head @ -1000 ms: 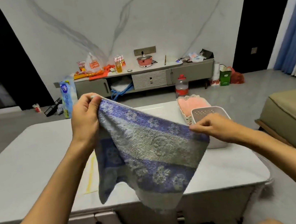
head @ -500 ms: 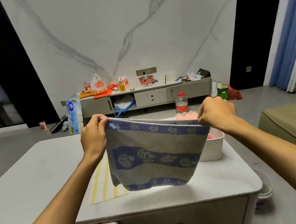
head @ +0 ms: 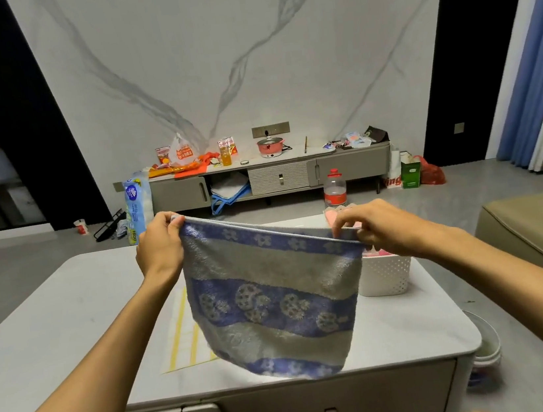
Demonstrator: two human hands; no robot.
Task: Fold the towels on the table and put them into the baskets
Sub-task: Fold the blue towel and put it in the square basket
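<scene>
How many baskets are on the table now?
2. A white basket stands at the right of the table, below the right hand; a second basket, holding pink cloth, peeks out behind that hand. The towel may hide more.

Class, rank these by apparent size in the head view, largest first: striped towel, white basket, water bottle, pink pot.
1. striped towel
2. white basket, partly hidden
3. water bottle and pink pot: alike, both distant

- left hand (head: 159, 246) and right hand (head: 375, 230) pinch top corners of blue-grey towel (head: 275, 295), hanging doubled above table (head: 54, 321)
- white basket (head: 384, 274) behind towel's right edge, pink cloth inside
- yellow-striped towel (head: 185, 334) flat on table, partly hidden
</scene>
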